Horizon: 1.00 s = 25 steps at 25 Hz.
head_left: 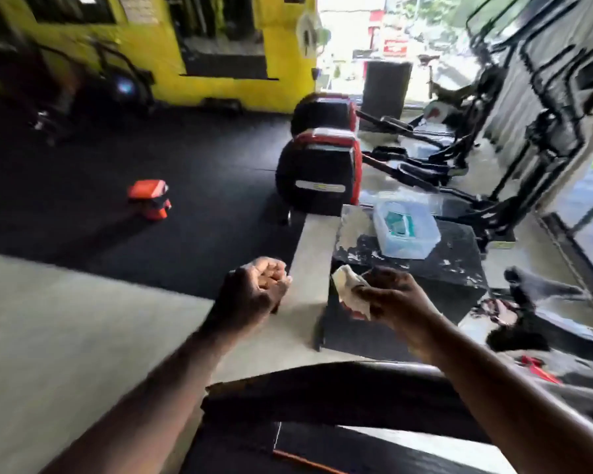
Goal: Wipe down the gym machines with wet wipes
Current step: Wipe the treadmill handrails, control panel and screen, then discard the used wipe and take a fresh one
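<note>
My right hand (389, 295) holds a crumpled white wet wipe (350, 289) between thumb and fingers, in front of me over a black box. My left hand (257, 289) is curled into a fist with nothing in it, to the left of the wipe. Farther ahead a clear plastic tub (406, 229) with a teal wipe pack inside stands on the scuffed black box (459, 265). Two elliptical machines (319, 172) with black and red housings stand beyond it. A dark treadmill edge (322, 398) runs below my forearms.
An orange object (151, 198) sits on the dark rubber floor to the left. More black machine frames (545, 131) line the right side by the windows. A yellow wall (220, 87) closes the far end. Pale concrete floor (65, 319) lies at lower left.
</note>
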Motion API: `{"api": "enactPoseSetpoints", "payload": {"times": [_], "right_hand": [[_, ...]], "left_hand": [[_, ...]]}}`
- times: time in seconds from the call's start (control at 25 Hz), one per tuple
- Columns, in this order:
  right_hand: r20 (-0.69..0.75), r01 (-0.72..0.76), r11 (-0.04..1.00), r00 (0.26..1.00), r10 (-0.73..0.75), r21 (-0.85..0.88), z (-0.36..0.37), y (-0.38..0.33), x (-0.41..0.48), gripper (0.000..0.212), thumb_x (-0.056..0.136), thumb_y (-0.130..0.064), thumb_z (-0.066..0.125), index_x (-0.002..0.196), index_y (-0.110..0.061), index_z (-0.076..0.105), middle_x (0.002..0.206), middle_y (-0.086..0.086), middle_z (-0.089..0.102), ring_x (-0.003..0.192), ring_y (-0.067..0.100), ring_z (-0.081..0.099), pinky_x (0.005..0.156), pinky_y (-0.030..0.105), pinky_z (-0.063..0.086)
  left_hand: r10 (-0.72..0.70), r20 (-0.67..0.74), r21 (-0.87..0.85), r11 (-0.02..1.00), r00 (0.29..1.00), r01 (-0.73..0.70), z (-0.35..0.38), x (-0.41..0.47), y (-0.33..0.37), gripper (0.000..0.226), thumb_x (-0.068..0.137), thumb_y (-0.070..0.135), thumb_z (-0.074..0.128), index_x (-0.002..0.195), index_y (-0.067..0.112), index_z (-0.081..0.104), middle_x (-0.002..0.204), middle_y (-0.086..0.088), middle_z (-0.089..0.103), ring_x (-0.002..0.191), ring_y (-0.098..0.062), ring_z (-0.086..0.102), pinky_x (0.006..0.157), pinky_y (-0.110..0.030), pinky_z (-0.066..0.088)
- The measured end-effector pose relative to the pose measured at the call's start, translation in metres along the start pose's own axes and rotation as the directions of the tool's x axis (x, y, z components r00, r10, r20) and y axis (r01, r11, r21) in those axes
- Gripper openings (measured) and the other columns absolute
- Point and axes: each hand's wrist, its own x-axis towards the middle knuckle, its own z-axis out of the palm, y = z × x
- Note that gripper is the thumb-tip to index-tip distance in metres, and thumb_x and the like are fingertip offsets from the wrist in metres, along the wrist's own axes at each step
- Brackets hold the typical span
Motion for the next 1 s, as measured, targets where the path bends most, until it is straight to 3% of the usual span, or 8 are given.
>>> {"api": "enactPoseSetpoints", "payload": {"times": [0.08, 0.16, 0.28, 0.48, 0.56, 0.64, 0.8, 1.0], "right_hand": [[0.158, 0.037, 0.998, 0.987, -0.028, -0.056, 0.065, -0.009, 0.035, 0.031, 0.082, -0.029, 0.082, 0.094, -0.002, 0.071, 0.085, 0.02, 0.077, 0.074, 0.034, 0.07, 0.074, 0.04, 0.054], [0.308, 0.04, 0.998, 0.951, -0.021, -0.055, 0.132, -0.014, 0.063, 0.032, 0.074, -0.032, 0.083, 0.093, -0.01, 0.07, 0.084, 0.022, 0.076, 0.069, 0.031, 0.069, 0.065, 0.035, 0.052], [0.494, 0.061, 0.997, 0.869, -0.03, -0.047, 0.227, -0.017, 0.089, 0.034, 0.079, -0.024, 0.09, 0.086, -0.004, 0.063, 0.081, 0.02, 0.073, 0.066, 0.029, 0.069, 0.056, 0.033, 0.055], [0.734, 0.112, 0.989, 0.679, -0.006, -0.095, 0.409, -0.038, 0.092, 0.016, 0.088, -0.026, 0.083, 0.093, -0.011, 0.08, 0.094, 0.013, 0.079, 0.08, 0.022, 0.072, 0.08, 0.045, 0.061], [0.788, 0.136, 0.987, 0.616, -0.019, -0.082, 0.476, -0.041, 0.094, 0.008, 0.092, -0.021, 0.078, 0.086, -0.021, 0.082, 0.091, 0.004, 0.079, 0.089, 0.019, 0.072, 0.084, 0.044, 0.059], [0.808, 0.077, 0.995, 0.589, 0.008, -0.066, 0.54, -0.038, 0.101, 0.013, 0.097, -0.013, 0.071, 0.09, -0.017, 0.081, 0.095, 0.006, 0.079, 0.096, 0.026, 0.073, 0.086, 0.043, 0.06], [0.8, -0.028, 0.997, 0.595, 0.078, -0.077, 0.659, -0.027, 0.129, 0.016, 0.099, -0.009, 0.069, 0.115, -0.005, 0.069, 0.117, 0.022, 0.073, 0.098, 0.037, 0.077, 0.08, 0.042, 0.063], [0.643, -0.085, 0.995, 0.76, 0.094, -0.045, 0.738, -0.038, 0.184, 0.016, 0.092, 0.002, 0.074, 0.106, 0.002, 0.066, 0.109, 0.022, 0.072, 0.084, 0.027, 0.078, 0.071, 0.032, 0.063]], "left_hand": [[-0.114, -0.164, -0.011, 0.993, 0.98, 0.113, -0.063, -0.024, -0.04, 0.037, 0.088, 0.042, 0.076, 0.117, 0.02, 0.072, 0.108, 0.013, 0.077, 0.098, 0.0, 0.073, 0.089, -0.022, 0.059], [-0.209, -0.331, 0.005, 0.975, 0.92, 0.224, -0.118, -0.059, -0.072, 0.031, 0.091, 0.037, 0.079, 0.117, 0.022, 0.071, 0.109, 0.011, 0.076, 0.1, 0.0, 0.072, 0.091, -0.019, 0.057], [-0.289, -0.506, 0.028, 0.936, 0.813, 0.35, -0.181, -0.117, -0.11, 0.038, 0.082, 0.052, 0.074, 0.113, 0.032, 0.07, 0.108, 0.018, 0.075, 0.1, 0.002, 0.071, 0.093, -0.024, 0.058], [-0.394, -0.758, -0.13, 0.872, 0.52, 0.471, -0.268, -0.219, -0.172, 0.034, 0.07, 0.069, 0.072, 0.101, 0.056, 0.068, 0.103, 0.031, 0.073, 0.101, 0.0, 0.07, 0.092, -0.044, 0.062], [-0.39, -0.802, -0.15, 0.864, 0.453, 0.48, -0.299, -0.243, -0.206, 0.034, 0.07, 0.071, 0.071, 0.103, 0.062, 0.064, 0.108, 0.035, 0.069, 0.102, 0.002, 0.068, 0.091, -0.047, 0.061], [-0.391, -0.823, -0.165, 0.859, 0.413, 0.485, -0.334, -0.255, -0.235, 0.036, 0.071, 0.071, 0.069, 0.102, 0.053, 0.066, 0.107, 0.031, 0.071, 0.103, 0.004, 0.067, 0.092, -0.045, 0.06], [-0.378, -0.824, -0.135, 0.855, 0.423, 0.502, -0.428, -0.249, -0.305, 0.045, 0.074, 0.072, 0.066, 0.109, 0.044, 0.065, 0.115, 0.025, 0.071, 0.105, 0.004, 0.066, 0.093, -0.04, 0.059], [-0.328, -0.762, -0.026, 0.877, 0.558, 0.48, -0.542, -0.187, -0.363, 0.056, 0.076, 0.069, 0.067, 0.117, 0.031, 0.07, 0.114, 0.021, 0.072, 0.103, 0.003, 0.067, 0.094, -0.032, 0.057]]}}
